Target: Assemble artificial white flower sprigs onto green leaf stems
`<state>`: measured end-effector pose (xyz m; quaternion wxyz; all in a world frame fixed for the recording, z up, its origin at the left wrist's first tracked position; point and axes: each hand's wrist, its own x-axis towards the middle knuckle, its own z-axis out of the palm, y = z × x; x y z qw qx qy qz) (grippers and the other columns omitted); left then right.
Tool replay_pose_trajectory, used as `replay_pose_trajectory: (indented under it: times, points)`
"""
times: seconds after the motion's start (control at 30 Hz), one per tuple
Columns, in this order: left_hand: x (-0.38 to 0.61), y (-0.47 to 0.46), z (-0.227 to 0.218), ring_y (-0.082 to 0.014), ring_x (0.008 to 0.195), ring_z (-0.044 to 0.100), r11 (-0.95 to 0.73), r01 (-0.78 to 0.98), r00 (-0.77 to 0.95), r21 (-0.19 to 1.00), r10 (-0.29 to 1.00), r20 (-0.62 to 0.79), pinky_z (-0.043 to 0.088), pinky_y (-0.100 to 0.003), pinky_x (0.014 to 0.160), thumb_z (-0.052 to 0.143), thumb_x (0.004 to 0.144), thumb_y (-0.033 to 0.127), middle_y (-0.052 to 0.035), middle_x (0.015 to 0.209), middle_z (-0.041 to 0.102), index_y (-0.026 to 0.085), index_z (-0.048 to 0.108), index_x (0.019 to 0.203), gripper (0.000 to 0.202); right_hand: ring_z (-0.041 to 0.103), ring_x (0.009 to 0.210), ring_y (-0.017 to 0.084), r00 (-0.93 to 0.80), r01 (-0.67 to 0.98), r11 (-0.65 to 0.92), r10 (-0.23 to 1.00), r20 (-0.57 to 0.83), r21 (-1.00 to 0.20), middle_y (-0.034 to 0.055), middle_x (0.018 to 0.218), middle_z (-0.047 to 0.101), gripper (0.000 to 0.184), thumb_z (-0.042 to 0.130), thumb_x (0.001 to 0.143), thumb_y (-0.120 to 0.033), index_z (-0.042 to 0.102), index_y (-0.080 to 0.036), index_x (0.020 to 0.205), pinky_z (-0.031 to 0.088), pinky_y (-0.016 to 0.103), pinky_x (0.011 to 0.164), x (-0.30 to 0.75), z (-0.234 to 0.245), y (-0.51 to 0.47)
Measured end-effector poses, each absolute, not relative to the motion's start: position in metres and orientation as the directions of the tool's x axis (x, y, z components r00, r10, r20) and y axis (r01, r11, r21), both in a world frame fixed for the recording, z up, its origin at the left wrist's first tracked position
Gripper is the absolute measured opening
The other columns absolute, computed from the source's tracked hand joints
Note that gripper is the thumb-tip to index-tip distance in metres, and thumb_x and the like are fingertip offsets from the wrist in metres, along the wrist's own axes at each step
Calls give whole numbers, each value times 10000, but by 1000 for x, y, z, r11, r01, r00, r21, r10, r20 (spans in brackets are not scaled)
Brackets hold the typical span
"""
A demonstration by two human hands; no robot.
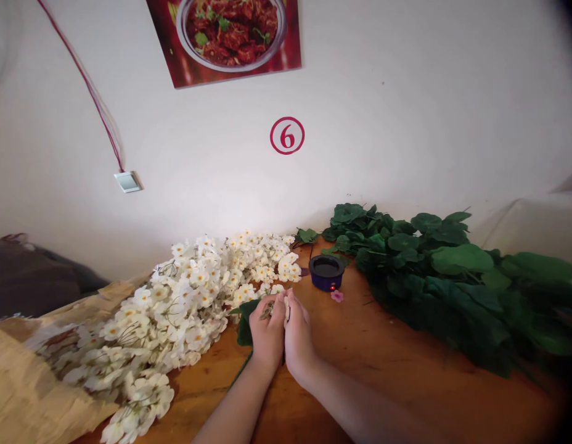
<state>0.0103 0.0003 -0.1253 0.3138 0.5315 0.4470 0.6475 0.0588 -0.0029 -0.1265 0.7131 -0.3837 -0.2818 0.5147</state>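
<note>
1. The left hand [266, 333] is curling its fingers around a mostly hidden brownish piece [267, 310].
2. The right hand [298, 336] is pressing alongside; whether its fingers are gripping anything, I cannot tell.
3. A green leaf [245, 325] is jutting out left of them.

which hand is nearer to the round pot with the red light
Right. The right hand is on the near side of the pot and left of it; the left hand is farther left, beside the right.
</note>
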Motion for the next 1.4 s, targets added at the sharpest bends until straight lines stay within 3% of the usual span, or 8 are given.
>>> replay_pose_trajectory:
  times: [0.1,0.3,0.47,0.63,0.8,1.1,1.3,1.4]
  points:
    - [6,0,-127,-180,722,668,-450,135,-243,883,848,470,496,-258,692,649,814,399,-58,772,737,162,700,776,245,601,1140,250,334,-446,192,942,36,-874,118,1163,685,412,541,839,-503,682,-164,1024,463,333,949,58,-127,-6]
    - [5,-7,-116,-142,574,594,-408,195,-308,892,837,451,459,-232,580,615,835,431,-25,600,678,147,684,650,346,668,925,227,219,-426,251,961,170,-869,86,922,730,417,498,872,-560,664,-178,888,514,326,841,54,-126,-5]
    - [10,-15,-101,-179,654,669,-362,1,-418,932,847,329,527,-262,663,643,809,424,-65,699,732,138,698,677,320,672,980,223,139,-481,198,979,148,-854,91,1022,734,432,555,832,-569,668,-182,987,520,308,849,50,-128,-2]
    - [14,-12,-101,-204,604,686,-276,-165,-394,947,899,193,554,-303,636,602,831,467,-63,611,710,140,689,727,353,674,999,231,62,-381,116,993,100,-917,101,1017,740,473,519,839,-608,703,-188,955,526,298,814,52,-137,1]
    - [14,-10,-100,-218,742,705,-230,-210,-317,950,935,156,551,-315,736,561,855,444,-95,798,757,138,717,775,353,698,919,271,82,-275,21,997,-2,-961,119,874,756,600,485,803,-702,735,-172,931,529,312,728,58,-135,0]
    - [15,-8,-107,-245,989,671,-268,-142,-180,953,954,241,436,-383,1011,433,920,490,-101,947,758,167,764,890,464,691,872,253,172,-263,247,963,207,-933,105,885,749,558,460,865,-636,748,-162,919,514,321,790,63,-120,-9]
    - [17,-6,-105,-246,941,683,-231,-210,-143,950,969,204,488,-372,926,562,851,471,-121,931,755,128,739,933,395,689,742,234,196,-389,206,971,138,-898,95,798,741,535,464,866,-626,737,-167,845,512,310,686,61,-123,-5]
    - [15,-5,-112,-243,960,679,-300,-282,-54,911,953,298,508,-370,887,533,863,514,-126,1036,734,141,684,1075,455,681,704,235,220,-411,175,971,89,-895,91,751,730,530,499,842,-637,718,-156,805,498,306,637,61,-123,-2]
